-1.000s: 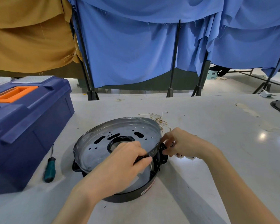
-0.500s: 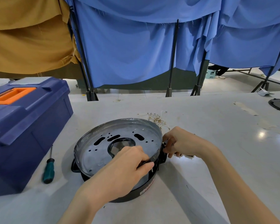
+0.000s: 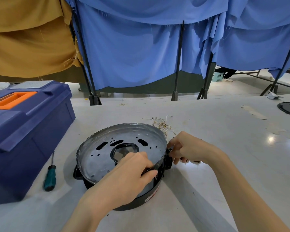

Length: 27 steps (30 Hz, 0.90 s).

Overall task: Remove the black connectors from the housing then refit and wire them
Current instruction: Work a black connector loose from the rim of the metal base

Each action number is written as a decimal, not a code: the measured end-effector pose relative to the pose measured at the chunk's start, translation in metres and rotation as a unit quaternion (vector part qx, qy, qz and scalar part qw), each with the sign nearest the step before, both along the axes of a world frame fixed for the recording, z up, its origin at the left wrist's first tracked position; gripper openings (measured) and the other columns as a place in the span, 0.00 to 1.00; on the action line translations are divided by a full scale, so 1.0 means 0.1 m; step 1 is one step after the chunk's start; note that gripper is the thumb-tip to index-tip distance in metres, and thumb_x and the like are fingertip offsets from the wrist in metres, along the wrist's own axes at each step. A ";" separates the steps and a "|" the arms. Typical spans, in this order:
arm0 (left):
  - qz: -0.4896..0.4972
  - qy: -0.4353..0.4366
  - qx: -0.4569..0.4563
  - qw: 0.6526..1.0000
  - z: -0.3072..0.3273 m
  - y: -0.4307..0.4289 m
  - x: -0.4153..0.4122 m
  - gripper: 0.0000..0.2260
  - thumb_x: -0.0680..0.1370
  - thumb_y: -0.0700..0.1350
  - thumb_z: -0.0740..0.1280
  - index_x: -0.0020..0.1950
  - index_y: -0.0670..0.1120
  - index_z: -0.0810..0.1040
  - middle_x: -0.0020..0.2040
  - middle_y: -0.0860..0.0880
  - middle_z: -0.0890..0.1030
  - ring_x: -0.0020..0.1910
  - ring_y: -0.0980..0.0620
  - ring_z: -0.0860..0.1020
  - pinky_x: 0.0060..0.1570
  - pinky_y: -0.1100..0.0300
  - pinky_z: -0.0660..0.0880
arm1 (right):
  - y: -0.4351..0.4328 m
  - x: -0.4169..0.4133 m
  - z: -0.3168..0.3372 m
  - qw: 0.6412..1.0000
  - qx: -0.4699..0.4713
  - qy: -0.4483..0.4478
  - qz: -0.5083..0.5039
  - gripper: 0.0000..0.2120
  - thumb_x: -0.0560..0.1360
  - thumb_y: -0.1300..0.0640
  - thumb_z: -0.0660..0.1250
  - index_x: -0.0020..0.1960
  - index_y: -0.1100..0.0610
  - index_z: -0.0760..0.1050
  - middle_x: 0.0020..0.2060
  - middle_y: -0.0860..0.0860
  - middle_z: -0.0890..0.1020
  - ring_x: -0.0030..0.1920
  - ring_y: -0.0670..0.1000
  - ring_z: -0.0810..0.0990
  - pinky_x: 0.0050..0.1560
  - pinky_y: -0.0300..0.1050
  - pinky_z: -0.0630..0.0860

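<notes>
Removal step imo: left hand grips round black steel-topped housing, right hand pinches black connector at 3 o'clock; next, firm outward pull.

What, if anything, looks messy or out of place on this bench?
Loose wire scraps lie strewn on the table just behind the housing, and tape scraps stick to the table at far right. The housing looks tilted; the left hand grips its rim, the right hand pinches a black connector.
</notes>
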State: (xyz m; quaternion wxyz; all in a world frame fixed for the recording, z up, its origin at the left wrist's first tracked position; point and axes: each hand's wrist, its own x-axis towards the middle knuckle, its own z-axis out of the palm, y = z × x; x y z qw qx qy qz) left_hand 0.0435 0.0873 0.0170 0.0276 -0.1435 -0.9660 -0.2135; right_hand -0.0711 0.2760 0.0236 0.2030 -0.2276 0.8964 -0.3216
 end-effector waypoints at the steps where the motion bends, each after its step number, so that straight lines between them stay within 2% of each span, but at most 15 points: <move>1: 0.001 0.000 -0.002 1.000 0.00 0.01 0.00 0.19 0.81 0.53 0.61 0.36 0.42 0.73 0.37 0.54 0.67 0.38 0.55 0.68 0.39 0.58 0.67 | 0.00 0.01 0.00 1.000 0.000 0.001 0.001 0.07 0.78 0.65 0.64 0.52 0.58 0.79 0.32 0.52 0.82 0.23 0.40 0.76 0.25 0.33 0.69; 4: -0.001 -0.008 -0.019 1.000 -0.02 0.06 0.01 0.19 0.80 0.53 0.62 0.36 0.40 0.72 0.39 0.53 0.68 0.39 0.53 0.68 0.42 0.53 0.71 | 0.01 0.01 0.01 1.000 -0.006 -0.001 -0.003 0.07 0.77 0.66 0.63 0.47 0.57 0.78 0.31 0.52 0.81 0.23 0.40 0.75 0.23 0.32 0.68; 7: 0.001 -0.027 -0.032 0.999 -0.04 0.11 0.03 0.17 0.80 0.51 0.63 0.38 0.40 0.74 0.41 0.53 0.69 0.42 0.51 0.70 0.45 0.50 0.72 | 0.02 0.01 0.00 1.000 -0.008 -0.007 -0.006 0.10 0.76 0.69 0.61 0.49 0.60 0.80 0.32 0.54 0.82 0.23 0.40 0.75 0.25 0.33 0.69; 10: 0.009 -0.037 -0.041 0.998 -0.04 0.13 0.04 0.14 0.78 0.48 0.64 0.40 0.39 0.76 0.43 0.44 0.74 0.43 0.43 0.73 0.44 0.46 0.74 | 0.02 0.02 0.00 1.000 -0.014 -0.010 -0.006 0.13 0.74 0.71 0.59 0.49 0.61 0.81 0.31 0.51 0.82 0.24 0.41 0.77 0.25 0.33 0.70; 12: 0.014 -0.041 -0.054 0.998 -0.03 0.16 0.04 0.13 0.77 0.47 0.64 0.38 0.39 0.74 0.42 0.40 0.76 0.43 0.40 0.74 0.42 0.47 0.74 | 0.02 0.02 -0.01 1.000 -0.024 -0.015 -0.013 0.15 0.74 0.70 0.56 0.45 0.58 0.80 0.31 0.52 0.83 0.26 0.42 0.78 0.24 0.33 0.69; 15: 0.028 -0.040 -0.071 0.996 -0.02 0.21 0.06 0.16 0.76 0.47 0.65 0.33 0.40 0.65 0.41 0.41 0.74 0.43 0.39 0.73 0.42 0.49 0.74 | 0.01 -0.01 -0.03 0.999 -0.034 -0.020 -0.028 0.15 0.80 0.65 0.53 0.43 0.65 0.76 0.36 0.58 0.84 0.31 0.48 0.82 0.27 0.36 0.70; 18: 0.032 -0.032 -0.079 0.996 -0.03 0.24 0.07 0.14 0.76 0.47 0.65 0.35 0.40 0.67 0.39 0.43 0.73 0.44 0.40 0.73 0.42 0.49 0.75 | 0.01 0.00 -0.04 0.998 -0.041 -0.021 -0.041 0.19 0.83 0.58 0.52 0.42 0.69 0.72 0.33 0.57 0.83 0.24 0.45 0.78 0.23 0.32 0.67; 20: 0.036 -0.026 -0.086 0.995 -0.05 0.25 0.07 0.13 0.76 0.47 0.65 0.36 0.40 0.69 0.34 0.45 0.68 0.39 0.41 0.71 0.41 0.50 0.73 | 0.00 0.01 -0.03 0.997 -0.046 -0.024 -0.051 0.23 0.84 0.50 0.51 0.42 0.63 0.76 0.33 0.56 0.84 0.23 0.44 0.77 0.23 0.32 0.68; 23: 0.048 -0.016 -0.094 0.994 -0.07 0.26 0.07 0.12 0.76 0.46 0.64 0.38 0.40 0.69 0.30 0.47 0.62 0.34 0.42 0.64 0.42 0.48 0.74 | -0.01 0.01 -0.03 0.997 -0.046 -0.019 -0.055 0.26 0.81 0.40 0.50 0.47 0.57 0.79 0.31 0.53 0.85 0.26 0.45 0.79 0.31 0.39 0.73; 27: 0.047 -0.015 -0.096 0.994 -0.07 0.26 0.06 0.11 0.75 0.44 0.64 0.36 0.39 0.69 0.29 0.47 0.63 0.34 0.41 0.66 0.40 0.49 0.75 | -0.01 0.03 -0.02 0.998 -0.049 -0.003 -0.035 0.21 0.77 0.38 0.61 0.41 0.54 0.78 0.29 0.52 0.84 0.23 0.43 0.77 0.22 0.33 0.68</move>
